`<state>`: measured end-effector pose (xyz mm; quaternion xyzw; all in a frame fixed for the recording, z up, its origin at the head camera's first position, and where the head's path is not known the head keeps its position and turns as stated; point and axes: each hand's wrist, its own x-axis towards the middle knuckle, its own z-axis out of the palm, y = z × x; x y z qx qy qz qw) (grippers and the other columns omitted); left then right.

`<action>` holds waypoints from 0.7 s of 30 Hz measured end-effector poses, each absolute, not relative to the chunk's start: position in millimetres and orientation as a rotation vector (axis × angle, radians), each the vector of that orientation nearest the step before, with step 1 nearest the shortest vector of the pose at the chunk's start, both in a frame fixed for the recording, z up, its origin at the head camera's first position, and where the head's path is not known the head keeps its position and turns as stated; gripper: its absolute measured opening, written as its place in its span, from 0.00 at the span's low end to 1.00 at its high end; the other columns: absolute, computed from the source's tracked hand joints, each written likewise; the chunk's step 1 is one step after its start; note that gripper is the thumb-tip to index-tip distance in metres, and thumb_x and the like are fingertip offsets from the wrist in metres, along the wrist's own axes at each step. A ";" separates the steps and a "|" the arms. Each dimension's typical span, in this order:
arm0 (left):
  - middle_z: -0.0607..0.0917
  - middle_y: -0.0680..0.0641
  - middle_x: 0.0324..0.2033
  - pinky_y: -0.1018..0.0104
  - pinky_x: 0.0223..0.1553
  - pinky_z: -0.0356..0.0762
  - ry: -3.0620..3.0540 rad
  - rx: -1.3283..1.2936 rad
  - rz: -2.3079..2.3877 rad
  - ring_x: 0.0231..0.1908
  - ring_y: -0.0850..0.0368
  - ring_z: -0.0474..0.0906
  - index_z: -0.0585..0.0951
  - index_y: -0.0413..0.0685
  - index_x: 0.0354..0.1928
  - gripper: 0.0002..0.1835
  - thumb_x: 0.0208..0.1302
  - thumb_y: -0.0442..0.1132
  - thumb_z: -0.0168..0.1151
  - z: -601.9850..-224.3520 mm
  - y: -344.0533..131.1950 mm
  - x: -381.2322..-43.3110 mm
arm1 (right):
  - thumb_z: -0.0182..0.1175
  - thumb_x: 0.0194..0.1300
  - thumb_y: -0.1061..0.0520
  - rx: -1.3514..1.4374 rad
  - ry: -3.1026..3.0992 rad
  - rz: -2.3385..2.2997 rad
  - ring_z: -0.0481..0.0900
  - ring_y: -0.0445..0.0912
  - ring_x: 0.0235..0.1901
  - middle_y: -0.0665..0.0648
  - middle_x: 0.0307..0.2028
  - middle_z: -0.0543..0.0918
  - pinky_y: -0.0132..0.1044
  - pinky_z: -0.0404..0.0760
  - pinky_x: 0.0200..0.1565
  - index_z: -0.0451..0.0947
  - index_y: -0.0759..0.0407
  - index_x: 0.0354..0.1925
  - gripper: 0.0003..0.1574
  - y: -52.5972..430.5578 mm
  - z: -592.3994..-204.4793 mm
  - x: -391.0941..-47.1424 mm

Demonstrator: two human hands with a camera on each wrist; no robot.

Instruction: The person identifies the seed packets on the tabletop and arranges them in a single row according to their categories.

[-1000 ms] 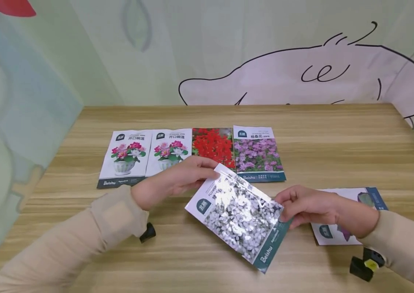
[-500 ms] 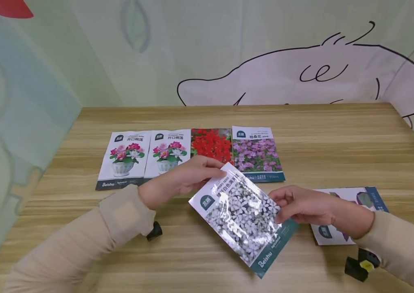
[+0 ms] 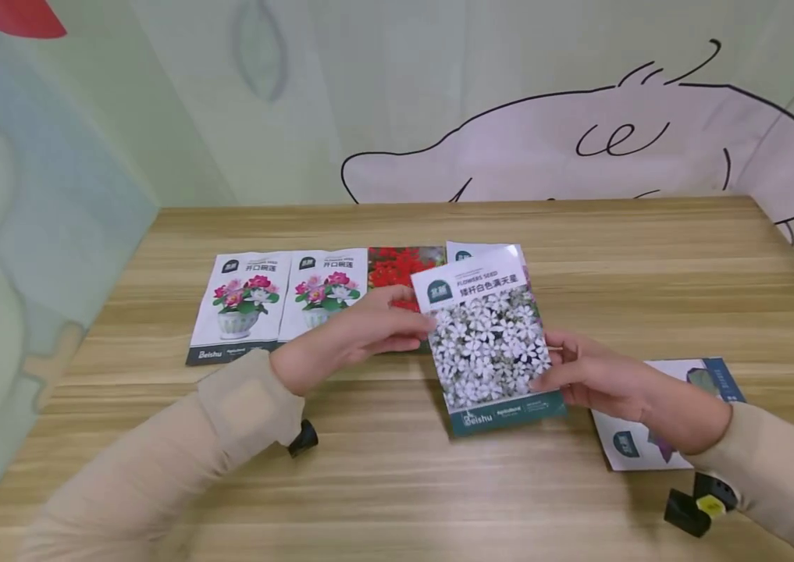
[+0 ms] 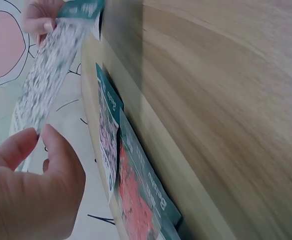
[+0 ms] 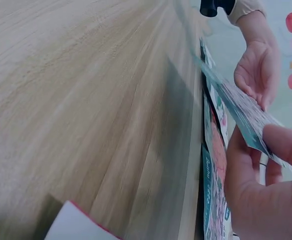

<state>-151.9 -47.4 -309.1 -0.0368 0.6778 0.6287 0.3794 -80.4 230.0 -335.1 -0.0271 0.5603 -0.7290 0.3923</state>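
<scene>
I see my left hand [image 3: 361, 332] and right hand [image 3: 589, 375] pinching the white-flower seed packet [image 3: 488, 343] between them, 4 packets lying just beyond.

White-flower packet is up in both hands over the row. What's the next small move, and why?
Probably shift the white-flower packet right and lay it on the bare table. Left hand and right hand hold it over the purple-flower packet, the row's last, mostly hiding it.

White-flower packet [image 3: 488, 343] swung upright — lifted toward the row, covering the purple packet [image 3: 470, 251].
</scene>
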 end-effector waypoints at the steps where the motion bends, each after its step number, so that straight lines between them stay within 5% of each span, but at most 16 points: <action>1: 0.79 0.45 0.34 0.73 0.32 0.79 1.715 -0.096 1.618 0.30 0.59 0.78 0.65 0.37 0.59 0.25 0.60 0.29 0.60 -309.2 -45.5 -152.0 | 0.55 0.60 0.70 -0.044 1.435 -1.874 0.79 0.46 0.45 0.54 0.47 0.80 0.38 0.78 0.49 0.63 0.55 0.59 0.30 229.5 -335.0 -80.7; 5: 0.78 0.42 0.40 0.72 0.33 0.80 1.696 -0.072 1.622 0.32 0.58 0.78 0.66 0.36 0.59 0.25 0.60 0.28 0.59 -309.9 -36.4 -150.5 | 0.56 0.60 0.70 0.054 1.495 -1.945 0.79 0.44 0.39 0.50 0.35 0.78 0.34 0.78 0.44 0.57 0.55 0.62 0.35 227.8 -334.8 -82.6; 9: 0.75 0.42 0.45 0.68 0.37 0.81 1.700 -0.058 1.611 0.33 0.58 0.77 0.66 0.37 0.59 0.25 0.60 0.28 0.60 -311.3 -27.7 -149.5 | 0.54 0.61 0.71 0.094 1.500 -2.012 0.79 0.44 0.37 0.50 0.35 0.78 0.34 0.78 0.41 0.61 0.50 0.59 0.32 229.3 -335.1 -86.1; 12: 0.76 0.43 0.40 0.67 0.38 0.81 1.708 -0.055 1.613 0.33 0.58 0.77 0.67 0.38 0.56 0.22 0.60 0.28 0.60 -312.8 -23.5 -150.6 | 0.52 0.62 0.72 0.072 1.467 -2.053 0.79 0.45 0.42 0.51 0.45 0.79 0.36 0.79 0.43 0.65 0.47 0.57 0.31 231.4 -334.8 -90.6; 21: 0.75 0.48 0.22 0.71 0.29 0.79 1.705 -0.031 1.695 0.27 0.58 0.76 0.68 0.44 0.41 0.12 0.60 0.27 0.60 -314.4 -13.0 -161.6 | 0.50 0.62 0.73 -0.067 1.402 -2.133 0.81 0.46 0.40 0.53 0.44 0.82 0.38 0.81 0.42 0.76 0.51 0.49 0.23 246.5 -326.5 -115.4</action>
